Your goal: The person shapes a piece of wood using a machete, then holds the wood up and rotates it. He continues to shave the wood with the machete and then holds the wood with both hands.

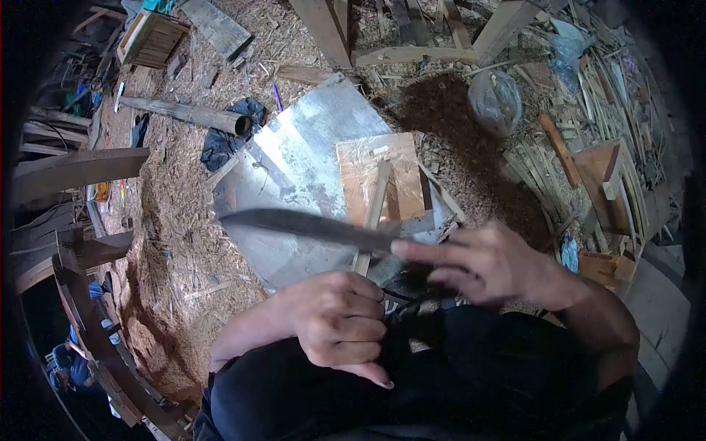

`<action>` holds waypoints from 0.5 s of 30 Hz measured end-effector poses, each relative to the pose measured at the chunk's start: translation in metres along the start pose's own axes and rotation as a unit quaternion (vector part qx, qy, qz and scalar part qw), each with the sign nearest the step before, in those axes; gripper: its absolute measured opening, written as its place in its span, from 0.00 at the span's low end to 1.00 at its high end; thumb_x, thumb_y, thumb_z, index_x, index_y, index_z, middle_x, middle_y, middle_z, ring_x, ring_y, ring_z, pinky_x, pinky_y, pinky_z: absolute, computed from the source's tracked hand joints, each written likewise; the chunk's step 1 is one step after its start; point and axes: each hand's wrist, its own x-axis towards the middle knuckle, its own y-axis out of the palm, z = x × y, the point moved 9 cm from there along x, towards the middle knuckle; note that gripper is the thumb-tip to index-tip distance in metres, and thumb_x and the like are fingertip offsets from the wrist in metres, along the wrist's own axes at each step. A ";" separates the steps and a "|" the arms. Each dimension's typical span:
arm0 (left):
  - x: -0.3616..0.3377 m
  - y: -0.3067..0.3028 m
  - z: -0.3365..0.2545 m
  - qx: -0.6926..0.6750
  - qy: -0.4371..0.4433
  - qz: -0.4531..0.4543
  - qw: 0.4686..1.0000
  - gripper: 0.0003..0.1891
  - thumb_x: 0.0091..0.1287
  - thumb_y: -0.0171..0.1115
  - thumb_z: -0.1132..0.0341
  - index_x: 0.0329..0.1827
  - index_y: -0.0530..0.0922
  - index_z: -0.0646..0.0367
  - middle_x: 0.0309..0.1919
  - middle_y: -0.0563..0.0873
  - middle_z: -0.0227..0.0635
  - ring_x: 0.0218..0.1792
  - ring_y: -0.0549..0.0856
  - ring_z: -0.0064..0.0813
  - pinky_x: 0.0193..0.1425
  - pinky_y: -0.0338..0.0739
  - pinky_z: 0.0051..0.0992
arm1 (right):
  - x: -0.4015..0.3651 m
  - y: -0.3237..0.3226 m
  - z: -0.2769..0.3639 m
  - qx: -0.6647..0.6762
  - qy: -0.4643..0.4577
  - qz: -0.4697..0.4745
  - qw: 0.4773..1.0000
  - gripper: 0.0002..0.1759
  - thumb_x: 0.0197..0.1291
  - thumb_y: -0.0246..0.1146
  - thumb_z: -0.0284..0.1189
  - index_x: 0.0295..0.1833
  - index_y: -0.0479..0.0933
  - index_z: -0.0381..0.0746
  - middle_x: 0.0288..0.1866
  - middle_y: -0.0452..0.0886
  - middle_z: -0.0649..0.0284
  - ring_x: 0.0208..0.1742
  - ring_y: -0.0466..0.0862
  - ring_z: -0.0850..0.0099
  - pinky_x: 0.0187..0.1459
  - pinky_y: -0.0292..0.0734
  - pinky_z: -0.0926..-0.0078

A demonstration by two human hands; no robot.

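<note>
A long dark machete (309, 226) lies crosswise in front of me, its blade pointing left. My right hand (489, 264) is wrapped round its handle, slightly blurred, with the index finger stretched toward the blade. My left hand (342, 320) is closed in a fist near my body, thumb at the lower side. A narrow wooden strip (378, 195) runs down into this fist, passing beneath the machete; its lower end is hidden. Behind the strip, a square wooden board (357, 162) rests on a grey metal-like sheet (316, 117) on the ground.
Wood shavings (176, 242) cover the ground. A hollow pole (191, 114) and black plastic (220, 147) lie at upper left. Curved timbers (81, 173) stand at left, near a person (72, 364). A clear plastic bag (495, 103) and piled wood strips (603, 95) are at right.
</note>
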 end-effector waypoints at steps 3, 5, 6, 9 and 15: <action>0.001 0.000 0.000 0.006 0.004 -0.001 1.000 0.26 0.67 0.76 0.58 0.17 0.67 0.52 0.18 0.66 0.26 0.18 0.74 0.28 0.21 0.64 0.28 | 0.001 -0.010 -0.019 0.055 0.070 -0.027 0.996 0.27 0.75 0.62 0.41 0.76 0.74 0.50 0.25 0.84 0.57 0.20 0.84 0.69 0.25 0.85 0.68; 0.005 -0.005 0.000 -0.002 -0.005 0.011 1.000 0.26 0.67 0.76 0.58 0.17 0.67 0.52 0.18 0.66 0.26 0.18 0.74 0.27 0.21 0.64 0.28 | -0.001 -0.010 -0.007 0.033 0.012 -0.023 0.999 0.28 0.73 0.64 0.36 0.76 0.74 0.47 0.32 0.88 0.51 0.24 0.88 0.66 0.28 0.87 0.67; 0.003 -0.004 0.001 -0.005 -0.008 0.010 1.000 0.26 0.67 0.76 0.58 0.17 0.67 0.52 0.18 0.66 0.26 0.18 0.74 0.27 0.21 0.64 0.28 | 0.000 -0.007 0.010 0.014 0.032 0.047 0.998 0.28 0.71 0.65 0.31 0.76 0.74 0.44 0.37 0.89 0.47 0.29 0.91 0.64 0.32 0.89 0.66; -0.002 0.000 0.000 0.001 0.009 -0.001 1.000 0.26 0.68 0.75 0.58 0.17 0.68 0.52 0.19 0.65 0.25 0.17 0.73 0.27 0.21 0.64 0.28 | 0.001 -0.008 -0.010 0.067 0.050 0.007 0.996 0.29 0.70 0.66 0.28 0.76 0.74 0.44 0.37 0.89 0.46 0.30 0.91 0.63 0.33 0.89 0.64; -0.004 -0.007 0.000 -0.004 0.008 -0.018 1.000 0.26 0.69 0.74 0.57 0.18 0.68 0.53 0.19 0.66 0.25 0.17 0.73 0.27 0.21 0.63 0.28 | 0.003 -0.003 0.022 0.057 0.026 0.080 0.995 0.31 0.68 0.67 0.30 0.77 0.73 0.45 0.38 0.90 0.49 0.32 0.92 0.63 0.35 0.90 0.66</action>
